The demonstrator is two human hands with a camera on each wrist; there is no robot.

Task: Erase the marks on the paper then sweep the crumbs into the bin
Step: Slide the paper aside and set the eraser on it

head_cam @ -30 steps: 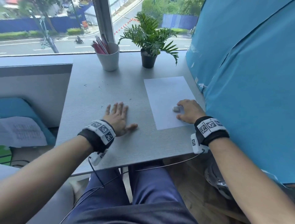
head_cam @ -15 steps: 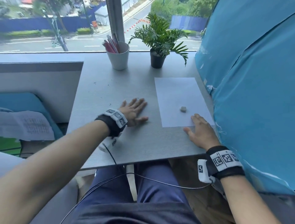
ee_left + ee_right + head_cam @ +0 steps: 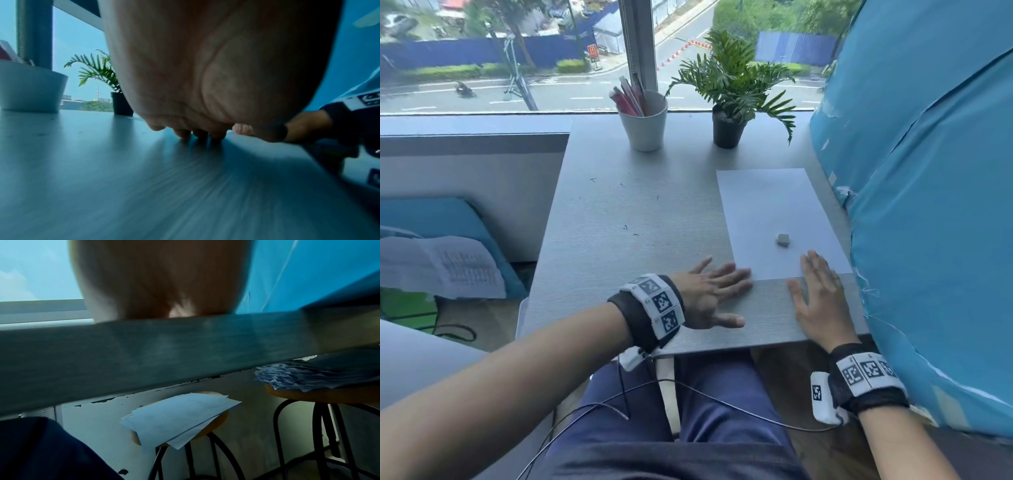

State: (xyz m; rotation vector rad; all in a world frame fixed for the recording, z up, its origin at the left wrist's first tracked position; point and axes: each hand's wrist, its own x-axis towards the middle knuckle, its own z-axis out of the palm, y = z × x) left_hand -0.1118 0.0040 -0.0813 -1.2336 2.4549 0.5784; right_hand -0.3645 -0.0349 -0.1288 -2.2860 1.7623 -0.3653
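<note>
A white sheet of paper (image 3: 774,219) lies on the right side of the grey desk (image 3: 619,260). A small grey eraser (image 3: 783,239) rests on the paper near its front edge, with no hand on it. My left hand (image 3: 709,294) lies flat on the desk with fingers spread, its fingertips at the paper's front left corner. My right hand (image 3: 815,291) lies flat at the desk's front right, fingertips on the paper's front edge. A few dark crumbs (image 3: 625,226) are scattered on the desk to the left. No bin is in view.
A white cup of pens (image 3: 643,120) and a potted plant (image 3: 727,126) stand at the back by the window. A blue covered wall (image 3: 928,205) borders the desk on the right. Stools with stacked papers (image 3: 179,418) stand under the desk.
My right hand let go of the eraser, left it on the paper and drew back to the desk's front edge. My left hand slid right toward the paper's corner.
</note>
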